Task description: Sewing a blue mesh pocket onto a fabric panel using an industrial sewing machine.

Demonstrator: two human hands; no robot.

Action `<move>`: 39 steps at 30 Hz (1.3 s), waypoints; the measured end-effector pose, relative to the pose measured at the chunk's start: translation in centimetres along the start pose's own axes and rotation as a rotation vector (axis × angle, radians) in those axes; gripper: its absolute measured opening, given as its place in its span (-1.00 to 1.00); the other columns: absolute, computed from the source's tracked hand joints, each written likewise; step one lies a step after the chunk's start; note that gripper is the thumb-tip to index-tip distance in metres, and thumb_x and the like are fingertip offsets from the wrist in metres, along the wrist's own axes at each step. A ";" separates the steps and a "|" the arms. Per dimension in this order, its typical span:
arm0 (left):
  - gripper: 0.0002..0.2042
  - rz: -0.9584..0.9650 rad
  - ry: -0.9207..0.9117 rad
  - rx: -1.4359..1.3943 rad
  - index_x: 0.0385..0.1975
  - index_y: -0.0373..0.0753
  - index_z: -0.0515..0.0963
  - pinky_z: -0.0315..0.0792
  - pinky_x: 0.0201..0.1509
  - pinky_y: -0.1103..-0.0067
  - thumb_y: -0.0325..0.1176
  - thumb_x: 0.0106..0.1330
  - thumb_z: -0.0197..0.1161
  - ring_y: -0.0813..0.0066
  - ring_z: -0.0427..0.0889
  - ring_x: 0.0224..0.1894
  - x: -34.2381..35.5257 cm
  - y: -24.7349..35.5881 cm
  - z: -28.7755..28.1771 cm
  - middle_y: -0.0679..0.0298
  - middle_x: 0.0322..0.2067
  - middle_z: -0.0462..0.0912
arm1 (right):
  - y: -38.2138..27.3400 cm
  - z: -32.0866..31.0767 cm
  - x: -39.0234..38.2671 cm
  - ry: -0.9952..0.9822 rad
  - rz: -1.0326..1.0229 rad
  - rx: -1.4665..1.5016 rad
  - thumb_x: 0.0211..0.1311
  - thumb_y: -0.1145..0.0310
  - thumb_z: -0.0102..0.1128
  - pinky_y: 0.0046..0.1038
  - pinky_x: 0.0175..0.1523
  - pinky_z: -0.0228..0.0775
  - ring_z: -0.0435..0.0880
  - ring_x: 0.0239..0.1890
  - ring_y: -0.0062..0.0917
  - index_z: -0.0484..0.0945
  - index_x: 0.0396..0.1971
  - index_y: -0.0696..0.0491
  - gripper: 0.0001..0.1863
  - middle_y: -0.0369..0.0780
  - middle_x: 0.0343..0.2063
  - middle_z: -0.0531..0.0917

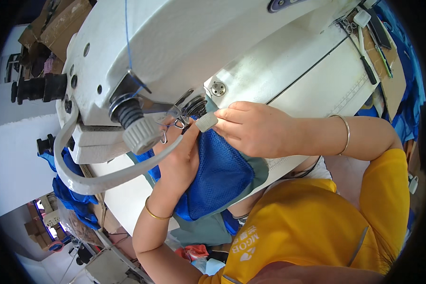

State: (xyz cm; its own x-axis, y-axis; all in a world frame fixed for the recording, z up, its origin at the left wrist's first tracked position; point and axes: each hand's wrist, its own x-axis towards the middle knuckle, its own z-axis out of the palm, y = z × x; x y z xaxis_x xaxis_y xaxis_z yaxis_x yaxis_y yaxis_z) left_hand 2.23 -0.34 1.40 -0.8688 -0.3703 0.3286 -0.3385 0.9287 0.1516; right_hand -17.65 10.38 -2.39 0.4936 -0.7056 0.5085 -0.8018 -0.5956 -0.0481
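A white sewing machine (175, 42) fills the upper part of the view, with a blue thread running down its front. Under its head lies a piece of blue mesh fabric (222, 170) backed by grey-green cloth (258, 174). My left hand (180, 161) is bent over the mesh's left side near the needle area, thumb and fingers closing on it; tension parts cover some fingertips. With fingers curled together, my right hand (258, 130) pinches the fabric's upper edge beside a ridged pale knob (206, 122). What exactly lies between its fingertips is partly hidden.
A curved white lever (75, 175) loops close to my left wrist. Scissors (349, 26) and a screwdriver (368, 70) lie at the table's far right. Blue cloth (75, 201) hangs at the left, below a black knob (40, 88). Cardboard boxes (64, 28) stand behind.
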 end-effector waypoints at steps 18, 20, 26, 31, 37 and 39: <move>-0.74 -0.016 0.046 0.069 -0.20 -0.13 0.70 0.26 -0.18 0.37 -0.54 0.10 0.40 0.26 0.48 -0.31 -0.7 -0.1 0.8 0.29 -0.31 0.66 | 0.0 0.3 -0.2 0.033 -0.036 -0.040 -0.10 0.38 0.20 -0.45 -0.10 0.39 0.56 -0.20 -0.41 0.70 -0.45 0.17 -0.77 -0.08 -0.15 0.67; -0.73 0.015 0.062 0.101 -0.18 -0.14 0.70 0.26 -0.18 0.37 -0.54 0.09 0.38 0.27 0.48 -0.31 -0.5 0.0 0.8 0.30 -0.31 0.67 | 0.0 0.3 -0.2 0.020 -0.039 -0.033 -0.10 0.38 0.20 -0.45 -0.10 0.38 0.56 -0.20 -0.41 0.70 -0.45 0.18 -0.77 -0.08 -0.14 0.67; -0.72 0.103 0.080 0.115 -0.15 -0.22 0.70 0.28 -0.18 0.37 -0.52 0.10 0.32 0.28 0.51 -0.30 -0.2 0.4 0.9 0.30 -0.32 0.66 | 0.1 0.4 -0.2 0.044 -0.042 -0.033 -0.12 0.38 0.20 -0.44 -0.12 0.38 0.56 -0.20 -0.41 0.70 -0.43 0.20 -0.75 -0.07 -0.16 0.67; -0.73 0.129 0.065 0.118 -0.17 -0.24 0.69 0.26 -0.22 0.35 -0.52 0.09 0.28 0.28 0.53 -0.29 -0.1 0.4 0.9 0.27 -0.33 0.65 | 0.4 -0.7 0.2 -0.078 -0.064 0.009 -0.12 0.39 0.19 -0.45 -0.13 0.37 0.55 -0.21 -0.40 0.71 -0.41 0.20 -0.73 -0.06 -0.14 0.67; -0.76 0.142 0.066 0.145 -0.22 -0.23 0.68 0.30 -0.22 0.32 -0.49 0.08 0.28 0.24 0.54 -0.30 -0.4 0.2 0.8 0.21 -0.28 0.64 | 0.3 -1.4 0.6 -0.106 -0.068 -0.003 -0.09 0.38 0.19 -0.45 0.00 0.40 0.57 -0.11 -0.39 0.70 -0.33 0.22 -0.69 -0.08 -0.12 0.67; -0.77 0.152 0.090 0.140 -0.23 -0.23 0.68 0.32 -0.22 0.30 -0.48 0.08 0.29 0.22 0.55 -0.30 -0.5 0.1 0.9 0.19 -0.26 0.64 | 0.3 -0.5 0.5 -0.066 -0.071 -0.008 -0.07 0.38 0.19 -0.45 0.02 0.39 0.57 -0.08 -0.40 0.70 -0.32 0.21 -0.69 -0.09 -0.12 0.67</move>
State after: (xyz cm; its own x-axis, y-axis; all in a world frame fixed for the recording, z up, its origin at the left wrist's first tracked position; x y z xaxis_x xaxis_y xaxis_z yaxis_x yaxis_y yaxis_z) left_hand 2.27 -0.07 0.41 -0.8800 -0.2199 0.4210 -0.2581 0.9655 -0.0352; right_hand -17.82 10.03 -1.67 0.5700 -0.6859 0.4524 -0.7667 -0.6420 -0.0073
